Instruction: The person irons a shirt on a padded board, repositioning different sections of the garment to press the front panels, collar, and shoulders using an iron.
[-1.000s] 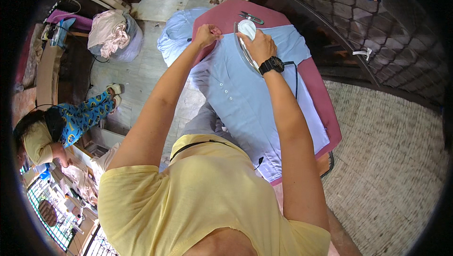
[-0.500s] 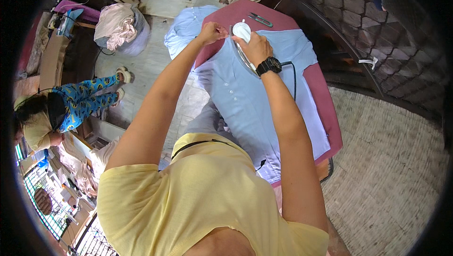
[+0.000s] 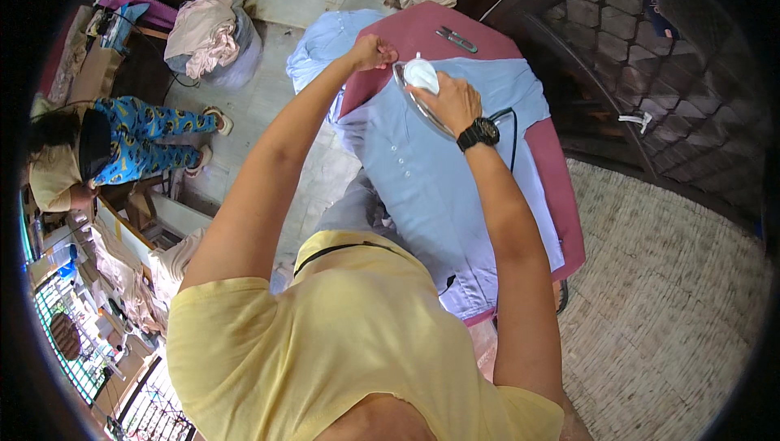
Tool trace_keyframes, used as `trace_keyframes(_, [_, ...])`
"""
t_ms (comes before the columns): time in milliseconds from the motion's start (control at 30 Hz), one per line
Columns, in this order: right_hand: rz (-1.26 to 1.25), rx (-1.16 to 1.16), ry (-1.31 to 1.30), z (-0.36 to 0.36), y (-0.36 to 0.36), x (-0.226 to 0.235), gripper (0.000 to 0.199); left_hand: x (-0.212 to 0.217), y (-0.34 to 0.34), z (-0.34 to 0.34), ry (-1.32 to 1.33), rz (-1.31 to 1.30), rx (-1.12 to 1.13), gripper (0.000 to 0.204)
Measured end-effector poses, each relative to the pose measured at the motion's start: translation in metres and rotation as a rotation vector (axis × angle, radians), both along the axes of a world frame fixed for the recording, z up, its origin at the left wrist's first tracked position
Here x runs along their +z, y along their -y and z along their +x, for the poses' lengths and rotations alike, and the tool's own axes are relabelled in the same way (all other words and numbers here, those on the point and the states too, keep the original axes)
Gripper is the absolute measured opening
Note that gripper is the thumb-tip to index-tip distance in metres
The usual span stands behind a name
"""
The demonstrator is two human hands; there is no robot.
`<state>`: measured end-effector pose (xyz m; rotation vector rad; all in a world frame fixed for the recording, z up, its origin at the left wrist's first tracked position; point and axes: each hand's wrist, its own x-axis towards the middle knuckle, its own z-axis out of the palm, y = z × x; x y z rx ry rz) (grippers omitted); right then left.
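Observation:
A pale blue button-front garment (image 3: 422, 189) is spread over a red ironing board (image 3: 561, 197). My right hand (image 3: 451, 101), with a black watch at the wrist, grips a clothes iron (image 3: 422, 75) whose white top shows; its metal soleplate rests on the cloth near the far edge. A black cord runs from the iron beside my wrist. My left hand (image 3: 374, 52) is just left of the iron's tip, over the bare red board, fingers curled together. Whether anything is pinched in them is hidden. Small thread snips (image 3: 457, 39) lie on the board beyond the iron.
More light blue cloth (image 3: 325, 47) is heaped left of the board. A bag of pale cloth (image 3: 207, 43) stands on the tiled floor. At the left is another person (image 3: 138, 144) in blue patterned trousers. A dark lattice gate (image 3: 617, 51) borders the right side.
My left hand has drawn slightly away from the iron's tip, to the left. The iron and my right hand have shifted a little right and nearer. The view has tilted slightly.

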<state>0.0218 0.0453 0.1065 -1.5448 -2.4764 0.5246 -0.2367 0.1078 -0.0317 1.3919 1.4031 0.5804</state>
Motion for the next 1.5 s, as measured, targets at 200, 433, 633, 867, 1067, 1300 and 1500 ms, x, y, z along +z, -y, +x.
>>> trace_keyframes(200, [0.057,0.085,-0.024,-0.019,-0.022,-0.005,0.062,-0.015,0.032,-0.009,0.041,0.046,0.385,0.017])
trace_keyframes(433, [0.006,0.093,-0.03,-0.028,-0.025,-0.009,0.065,-0.016,0.057,-0.015,-0.058,0.166,0.518,0.023])
trace_keyframes(633, [-0.017,-0.006,-0.017,-0.031,-0.024,-0.006,0.065,-0.012,0.054,-0.008,0.085,0.113,0.528,0.025])
trace_keyframes(867, [-0.058,-0.099,-0.014,0.008,0.023,-0.009,0.061,-0.005,0.035,0.026,0.007,0.194,0.264,0.032])
trace_keyframes(1067, [-0.035,-0.182,-0.012,0.07,0.097,-0.005,0.059,-0.001,0.035,0.032,-0.333,0.313,0.116,0.033])
trace_keyframes(1300, [-0.036,-0.412,-0.029,0.043,0.043,0.003,0.059,0.002,0.041,0.037,-0.248,0.285,0.195,0.033])
trace_keyframes(1500, [-0.034,-0.38,-0.037,0.008,-0.018,0.0,0.062,0.007,0.039,0.042,-0.267,0.306,0.193,0.033])
